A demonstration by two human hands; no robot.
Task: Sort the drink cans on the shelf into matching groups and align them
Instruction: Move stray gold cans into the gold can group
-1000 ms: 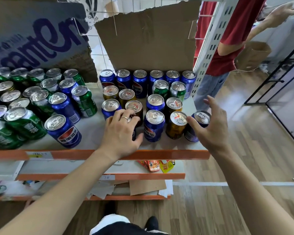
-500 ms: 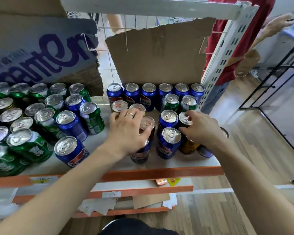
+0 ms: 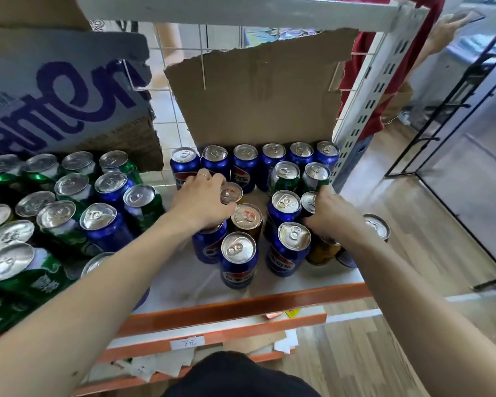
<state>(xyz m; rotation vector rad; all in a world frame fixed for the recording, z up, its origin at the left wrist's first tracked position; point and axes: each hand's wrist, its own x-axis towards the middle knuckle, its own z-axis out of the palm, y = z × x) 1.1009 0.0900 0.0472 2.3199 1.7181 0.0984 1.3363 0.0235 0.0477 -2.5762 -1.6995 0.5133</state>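
Both bare forearms reach forward — the left hand (image 3: 201, 199) palm down, fingers curled, a ring on one finger; the right hand (image 3: 331, 214) also palm down, its fingers bent forward and tips hidden — wrists nearly level.

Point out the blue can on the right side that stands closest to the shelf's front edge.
The blue can in front of the brown can; no other can stands between it and the orange shelf lip.

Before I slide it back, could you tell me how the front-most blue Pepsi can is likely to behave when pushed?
The blue Pepsi can stands upright and tall, so a high push may tip it. Its tab looks unopened, so it is probably full and heavy. The white shelf looks smooth, so a low push should slide it.
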